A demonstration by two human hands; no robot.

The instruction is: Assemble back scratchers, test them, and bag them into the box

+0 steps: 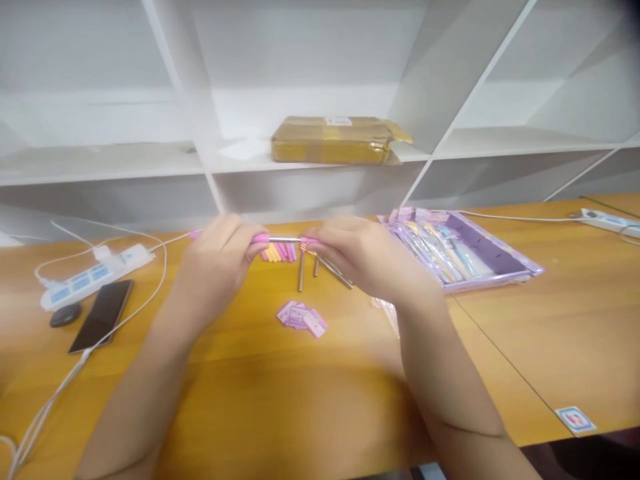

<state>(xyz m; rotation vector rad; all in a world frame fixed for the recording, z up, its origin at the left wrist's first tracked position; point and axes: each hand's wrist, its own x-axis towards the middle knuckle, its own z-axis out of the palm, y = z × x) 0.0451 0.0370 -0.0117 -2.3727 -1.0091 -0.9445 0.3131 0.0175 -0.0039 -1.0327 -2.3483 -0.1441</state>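
My left hand (220, 260) is closed round the left part of a slim pen-like stick (284, 239), pink at both ends with a bare silver metal section in the middle. My right hand (363, 257) pinches its other pink end. The stick is level, above the table. Behind and below it lie short pink, yellow and purple sticks (278, 252), partly hidden by my hands. Loose silver metal rods (301, 272) rest on the table close to my right fingers. Nearer me is a small fanned pile of purple printed cards (301, 317).
At right stands an open purple box (500, 275) with wrapped pens (440, 250). A power strip (97, 277), phone (101, 316), dark mouse-like object (65, 315) and white cables lie left. A taped carton (330, 141) sits on the shelf behind. Clear plastic (386, 312) lies beside my right forearm.
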